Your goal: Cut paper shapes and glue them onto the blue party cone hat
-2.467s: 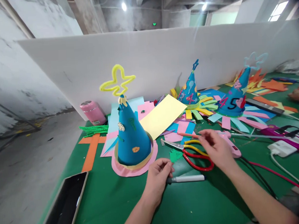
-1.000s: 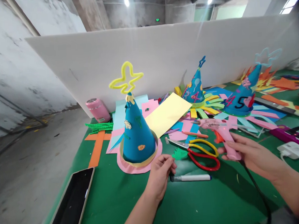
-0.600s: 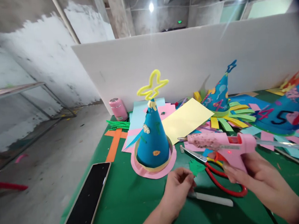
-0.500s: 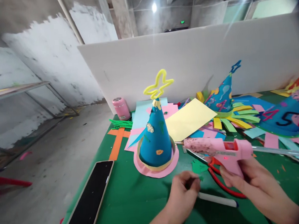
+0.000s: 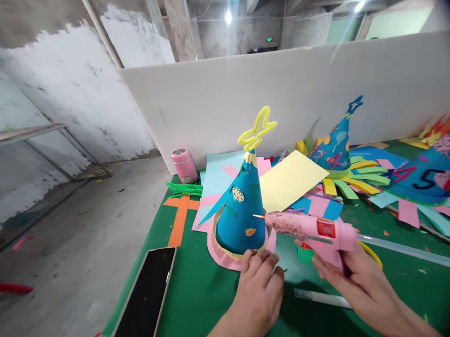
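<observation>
My right hand point(image 5: 357, 285) grips the handle of a pink glue gun point(image 5: 311, 229), whose nozzle points left and nearly touches the side of a blue paper cone hat point(image 5: 239, 213). That hat stands on a pink brim and carries a yellow pipe-cleaner star point(image 5: 256, 130) on top. My left hand point(image 5: 258, 292) rests at the front of the hat's brim with the fingers curled down against it; whether they pinch anything is hidden. A small green paper cutout point(image 5: 306, 254) lies on the green table point(image 5: 202, 300) just under the glue gun.
A dark phone point(image 5: 143, 303) lies at the table's left edge. A white marker point(image 5: 320, 298) lies in front of my right hand. A yellow sheet point(image 5: 291, 180), two more decorated hats point(image 5: 337, 142) point(image 5: 432, 170), coloured paper strips, a pink cylinder point(image 5: 183, 165) and a white partition point(image 5: 281, 90) are behind.
My right hand picked the glue gun up from the table and carried it left until its nozzle reached the hat. My left hand moved forward onto the hat's brim.
</observation>
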